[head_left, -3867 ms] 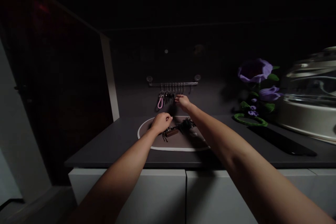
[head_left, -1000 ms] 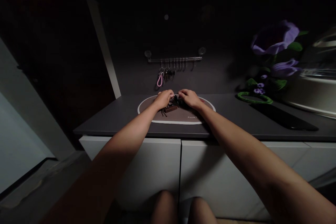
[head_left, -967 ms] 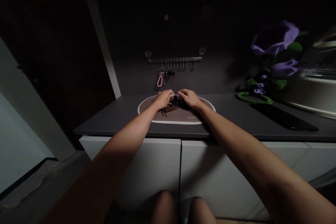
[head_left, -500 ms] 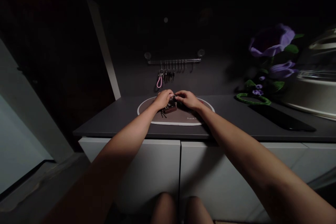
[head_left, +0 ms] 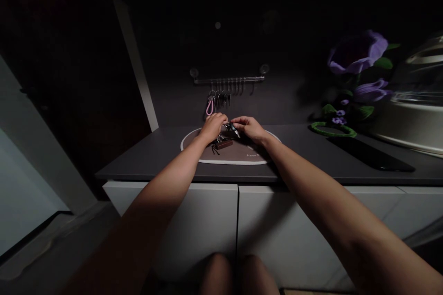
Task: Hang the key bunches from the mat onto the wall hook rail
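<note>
Both hands meet over an oval brown mat (head_left: 242,159) with a white rim on a dark countertop. My left hand (head_left: 213,126) is closed in a pinch on a bunch of keys (head_left: 231,128) that is lifted slightly off the mat. My right hand (head_left: 249,128) pinches the same bunch from the right. A brown tag (head_left: 222,144) hangs from the bunch and rests on the mat. On the wall behind, a rail of hooks (head_left: 229,80) carries a key set with a pink loop (head_left: 209,107).
The dark countertop (head_left: 155,156) sits on white cabinet doors (head_left: 207,221). Purple artificial flowers (head_left: 358,53) and a green ring (head_left: 328,130) stand at the right, beside a large metallic vessel (head_left: 411,106) and a flat black slab (head_left: 370,156). My knees show at the bottom.
My right hand came down from the hook rail to the mat, and the view dropped lower. Both hands now pinch the keys and have raised them a little.
</note>
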`<action>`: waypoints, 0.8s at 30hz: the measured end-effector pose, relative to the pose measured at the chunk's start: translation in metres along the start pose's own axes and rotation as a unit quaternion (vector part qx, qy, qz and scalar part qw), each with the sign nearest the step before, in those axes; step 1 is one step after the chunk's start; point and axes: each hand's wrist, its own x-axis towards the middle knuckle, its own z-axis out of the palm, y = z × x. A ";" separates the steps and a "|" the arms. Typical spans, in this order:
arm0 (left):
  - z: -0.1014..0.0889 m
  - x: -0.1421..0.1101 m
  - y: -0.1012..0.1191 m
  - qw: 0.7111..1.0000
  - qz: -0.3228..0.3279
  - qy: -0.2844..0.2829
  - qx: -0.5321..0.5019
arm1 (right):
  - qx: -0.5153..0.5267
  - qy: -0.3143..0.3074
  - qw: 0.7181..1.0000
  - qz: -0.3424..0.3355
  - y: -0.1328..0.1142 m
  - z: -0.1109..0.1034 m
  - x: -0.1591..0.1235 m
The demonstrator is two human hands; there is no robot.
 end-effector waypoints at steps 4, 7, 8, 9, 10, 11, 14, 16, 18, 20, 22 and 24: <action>0.000 0.001 0.000 0.999 0.000 0.016 -0.036 | 0.031 0.008 0.999 0.006 -0.002 -0.003 0.000; 0.001 0.003 0.002 0.995 -0.015 0.040 -0.094 | 0.047 0.011 0.999 0.002 -0.003 -0.005 0.001; 0.001 0.004 0.002 0.992 -0.024 0.047 -0.117 | 0.051 0.015 0.999 0.000 -0.003 -0.006 0.001; 0.000 0.004 0.003 0.988 -0.035 0.052 -0.142 | 0.055 0.018 0.998 0.000 -0.004 -0.006 0.001; 0.000 0.005 0.004 0.983 -0.047 0.055 -0.166 | 0.057 0.022 0.998 0.000 -0.005 -0.007 0.001; -0.001 0.005 0.005 0.978 -0.061 0.056 -0.190 | 0.058 0.024 0.998 0.001 -0.007 -0.007 0.001; -0.003 0.006 0.007 0.960 -0.100 0.055 -0.258 | 0.059 0.024 0.998 -0.002 -0.011 -0.007 0.000; -0.003 0.006 0.006 0.945 -0.120 0.056 -0.300 | 0.063 0.019 0.998 -0.005 -0.013 -0.006 -0.002; -0.001 0.006 0.004 0.929 -0.136 0.060 -0.340 | 0.068 0.011 0.998 -0.005 -0.014 -0.005 -0.003; 0.001 0.006 0.003 0.912 -0.155 0.064 -0.375 | 0.073 0.005 0.997 -0.004 -0.012 -0.004 -0.003; 0.002 0.006 0.003 0.897 -0.177 0.065 -0.400 | 0.077 -0.004 0.997 -0.008 -0.010 -0.002 -0.003; 0.002 0.006 0.004 0.884 -0.198 0.063 -0.418 | 0.080 -0.013 0.997 -0.013 -0.007 0.000 -0.003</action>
